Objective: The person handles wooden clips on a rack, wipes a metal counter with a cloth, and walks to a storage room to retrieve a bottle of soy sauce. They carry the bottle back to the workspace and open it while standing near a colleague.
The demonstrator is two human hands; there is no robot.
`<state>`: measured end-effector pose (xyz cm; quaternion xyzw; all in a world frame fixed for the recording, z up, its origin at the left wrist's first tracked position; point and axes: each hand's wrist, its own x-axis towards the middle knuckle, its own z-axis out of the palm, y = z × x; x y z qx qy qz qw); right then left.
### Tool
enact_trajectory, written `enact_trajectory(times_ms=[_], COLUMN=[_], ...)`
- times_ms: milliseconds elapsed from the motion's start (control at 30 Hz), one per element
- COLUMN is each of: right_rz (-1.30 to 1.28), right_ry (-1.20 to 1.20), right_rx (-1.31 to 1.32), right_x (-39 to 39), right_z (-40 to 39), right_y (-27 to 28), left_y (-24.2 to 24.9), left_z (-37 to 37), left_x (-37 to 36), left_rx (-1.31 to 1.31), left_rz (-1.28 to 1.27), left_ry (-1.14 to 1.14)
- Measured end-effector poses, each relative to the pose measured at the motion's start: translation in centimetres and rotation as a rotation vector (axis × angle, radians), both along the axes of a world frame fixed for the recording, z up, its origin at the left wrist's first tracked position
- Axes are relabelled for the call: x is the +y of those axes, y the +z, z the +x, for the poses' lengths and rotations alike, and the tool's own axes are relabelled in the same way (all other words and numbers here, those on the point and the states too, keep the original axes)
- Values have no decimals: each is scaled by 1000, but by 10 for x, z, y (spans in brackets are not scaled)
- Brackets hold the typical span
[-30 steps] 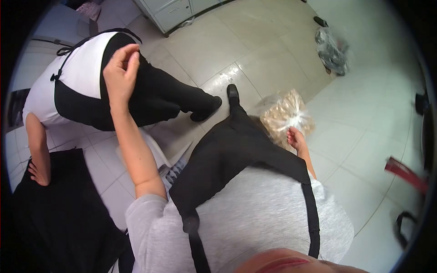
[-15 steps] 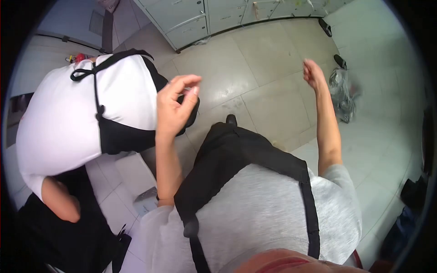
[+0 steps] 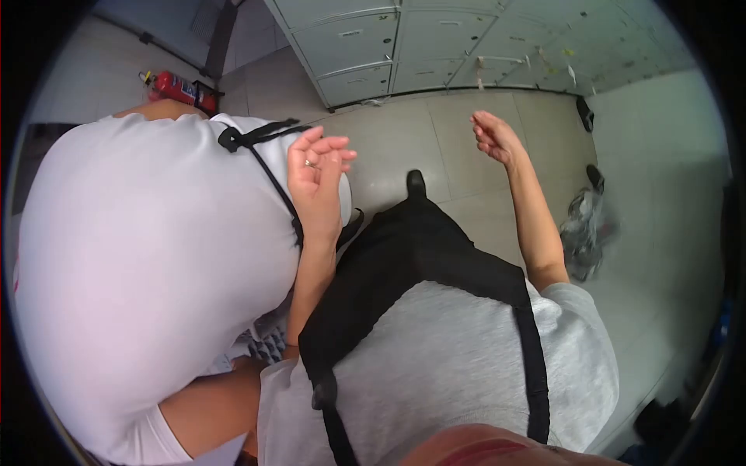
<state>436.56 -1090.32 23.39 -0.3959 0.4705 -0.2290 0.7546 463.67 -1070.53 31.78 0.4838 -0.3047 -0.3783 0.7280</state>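
My left hand [image 3: 317, 172] is raised at centre left, palm partly turned up and fingers loosely bent and apart. It has a ring on one finger and holds nothing. A co-worker's white shirt [image 3: 155, 248] is right beside it, and the hand overlaps the black apron tie [image 3: 273, 180] in this view. On the other side, my right hand [image 3: 495, 138] hangs over the tiled floor with its fingers curled in and nothing visible in them. Between my arms are my black apron [image 3: 435, 248] and grey shirt [image 3: 435, 349]. One dark shoe [image 3: 416, 184] shows below.
Grey metal lockers [image 3: 357, 46] line the far side. A red fire extinguisher [image 3: 180, 89] stands at the upper left behind the bent-over person. At right, clear plastic bags [image 3: 583, 237] and dark shoes [image 3: 594, 179] lie along the pale wall [image 3: 660, 179].
The co-worker has come closer on my left, now filling more of the view. My left fingers have spread from a near pinch; my right hand has swung inward. The fire extinguisher shows more fully.
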Motion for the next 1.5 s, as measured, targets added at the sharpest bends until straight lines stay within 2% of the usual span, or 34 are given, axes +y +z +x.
enact_trajectory(times_ms=[67,100,167,267,333,500,533,633,733,833,900,967,1033,1100,1167,1200,1267,1367,1500], right_rz=[113,116,167,211,225,162,146,88,59,-25,-59,-64,-99,-109,-301,-316,-1032,-1125,-1141], right_ry=[-57,-12,-74,58,118,318,429,553,766,945,1035,1121,1199,1259,1277,1256,1184,993,981], right_rx=[-81,-66,-55,-99,-68,-4,-44,-19,-37,66,68,-15,39,52,171,174,359,472,471], right_x=[-19,-30,-64,-119,-179,-293,-299,-315,-325,-322,-301,-280,-282,-277,-273,-274,-275,-279,-288], right_z=[-10,-20,-28,-30,-13,57,59,111,179,242,271,305,332,365,394,404,425,445,470], right_y=[-11,-18,-32,-39,-54,-70,-67,-91,-128,-136,-117,-126,-115,-136,-148,-149,-134,-127,-126], left_y=[-8,-12,-17,-24,-43,-48,-37,-54,-82,-98,-93,-96,-114,-121,-130,-135,-127,-90,-63], left_z=[3,-2,-4,-4,1,4,-19,-30,-17,14,49,101,142,212,269,296,345,383,415], left_x=[-5,-5,-11,-20,-56,-111,-101,-100,-103,-107,-92,-78,-100,-119,-149,-170,-225,-311,-413], left_rx=[-1,-11,20,-12,-17,-18,-33,-42,-57,-51,-15,-41,-23,6,107,21,-172,-379,-502], left_rz=[0,2,-29,57,127,155,151,144,145,144,146,169,126,103,230,199,157,176,38], left_ry=[62,100,175,337,457,683,744,909,1076,1187,1194,1170,1136,1078,951,838,604,316,-4])
